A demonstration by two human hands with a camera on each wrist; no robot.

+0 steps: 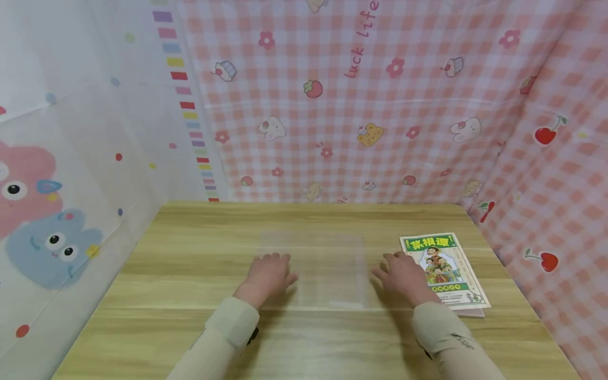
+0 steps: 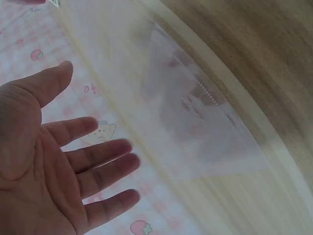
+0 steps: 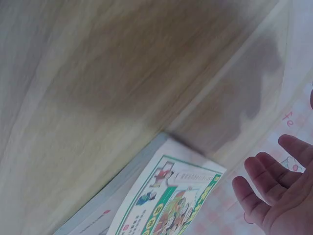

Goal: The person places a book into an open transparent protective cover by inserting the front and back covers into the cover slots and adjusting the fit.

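Observation:
A clear plastic cover or sleeve (image 1: 332, 274) lies flat on the wooden table between both hands. The left wrist view shows that plastic (image 2: 195, 132) with a line of small marks along it. My left hand (image 1: 267, 275), fingers spread and relaxed, hovers at its left edge and holds nothing. To the right of the plastic is my right hand (image 1: 404, 275), also with loose fingers and nothing in them. It partly covers the left side of a booklet (image 1: 442, 269) with a green and yellow title and cartoon figures. Under that booklet, another pale one (image 1: 470, 313) sticks out.
The wooden table (image 1: 157, 279) has a pink checked cloth (image 1: 294, 105) hanging behind it. White cloth with cartoon figures (image 1: 52, 248) stands on the left side, and cherry-printed cloth (image 1: 560, 211) on the right.

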